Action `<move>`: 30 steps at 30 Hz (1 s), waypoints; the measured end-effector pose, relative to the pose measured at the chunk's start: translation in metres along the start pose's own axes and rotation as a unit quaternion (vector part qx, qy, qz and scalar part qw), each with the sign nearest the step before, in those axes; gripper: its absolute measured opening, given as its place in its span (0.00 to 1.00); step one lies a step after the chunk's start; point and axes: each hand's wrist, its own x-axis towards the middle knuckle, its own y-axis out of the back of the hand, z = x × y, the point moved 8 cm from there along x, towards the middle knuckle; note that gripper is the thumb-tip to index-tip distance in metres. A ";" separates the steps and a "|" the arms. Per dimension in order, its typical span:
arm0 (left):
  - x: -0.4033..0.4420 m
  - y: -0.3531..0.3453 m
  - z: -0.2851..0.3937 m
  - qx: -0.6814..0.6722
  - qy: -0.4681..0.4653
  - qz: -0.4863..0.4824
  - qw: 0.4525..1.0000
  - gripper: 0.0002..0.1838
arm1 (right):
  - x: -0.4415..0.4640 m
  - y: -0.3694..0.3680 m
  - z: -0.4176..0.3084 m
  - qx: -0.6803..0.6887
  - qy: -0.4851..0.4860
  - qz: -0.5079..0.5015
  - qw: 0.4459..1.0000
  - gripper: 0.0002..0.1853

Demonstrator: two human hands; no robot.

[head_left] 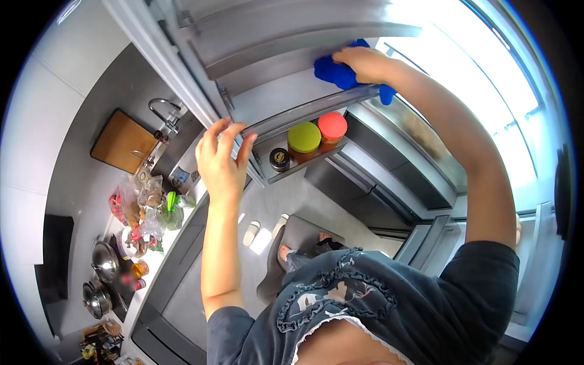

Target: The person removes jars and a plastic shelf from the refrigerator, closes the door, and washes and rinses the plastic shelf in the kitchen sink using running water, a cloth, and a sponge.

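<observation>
My right hand point(365, 64) is closed on a blue cloth point(336, 72), which lies against a door shelf point(274, 91) of the open fridge. Part of the cloth hangs over the shelf's front bar. At the door's edge, my left hand point(222, 152) has its fingers apart and curved, with nothing held; its fingertips are at or near the edge. A lower door shelf holds a jar with a green lid point(304, 137), a jar with a red lid point(333, 126) and a small black-lidded jar point(279, 159).
A counter at the left bears a cutting board point(123, 141), a faucet point(164, 109), plastic bags point(143, 201) and metal pots point(105, 261). Below me are a grey stool point(271, 277) and pale slippers point(251, 233). Fridge drawers point(347, 188) stand at the right.
</observation>
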 end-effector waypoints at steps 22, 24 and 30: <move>0.042 -0.034 -0.074 -0.301 0.214 -0.096 0.924 0.38 | -0.023 0.045 0.002 0.372 -0.319 0.549 0.678 0.17; 0.036 -0.032 -0.074 -0.284 0.251 -0.094 0.921 0.38 | -0.011 0.045 -0.018 0.413 -0.253 0.443 0.754 0.18; 0.035 -0.031 -0.080 -0.318 0.213 -0.114 0.917 0.39 | 0.025 0.054 -0.122 0.393 0.015 0.430 0.812 0.15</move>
